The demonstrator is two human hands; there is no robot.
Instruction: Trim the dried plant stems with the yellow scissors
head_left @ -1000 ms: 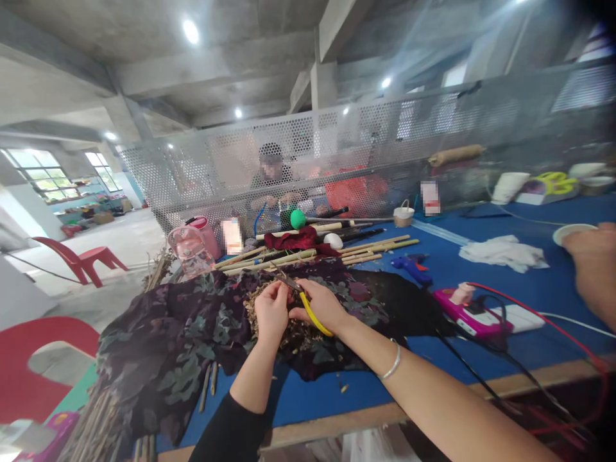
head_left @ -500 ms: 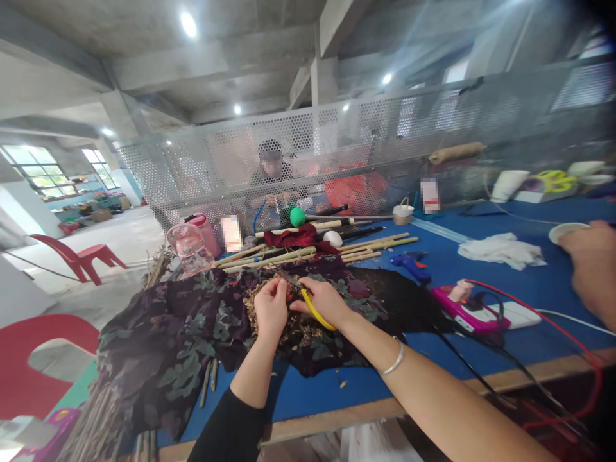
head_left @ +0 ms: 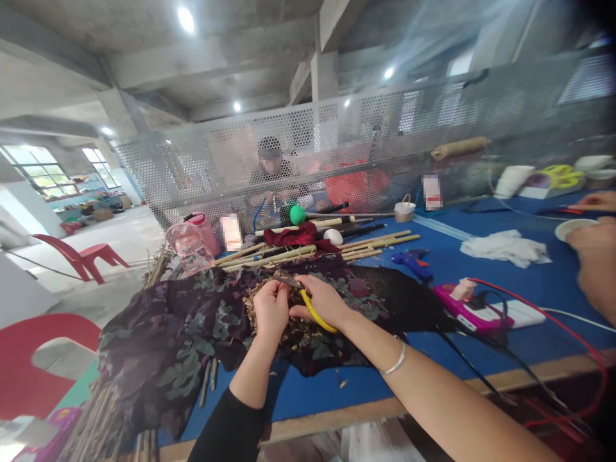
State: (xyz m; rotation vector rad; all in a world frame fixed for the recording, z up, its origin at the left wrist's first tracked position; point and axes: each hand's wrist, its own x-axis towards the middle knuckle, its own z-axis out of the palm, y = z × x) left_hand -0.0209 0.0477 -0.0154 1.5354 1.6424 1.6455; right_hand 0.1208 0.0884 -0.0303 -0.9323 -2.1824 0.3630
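A pair of yellow-handled scissors (head_left: 316,313) is in my right hand (head_left: 323,301), its fingers wrapped round the handles. The blades reach left over my left hand (head_left: 270,309), whose thumb and fingers are pinched together. What the left fingers hold is too small and hidden to name. Below both hands lies a heap of dry brown plant bits (head_left: 301,335), partly covered by them. The heap rests on a dark floral cloth (head_left: 192,359) spread over the blue table (head_left: 337,391).
Bamboo sticks (head_left: 269,260), a green ball (head_left: 297,215) and a pink bottle (head_left: 205,231) lie beyond the cloth. To the right are a blue glue gun (head_left: 411,263), a magenta power strip (head_left: 474,311) and another person's hand (head_left: 594,247). A perforated screen (head_left: 206,154) stands behind.
My left hand and the scissors have shifted only slightly. At the far right, the other person's hands have moved, and a second hand has come into view.
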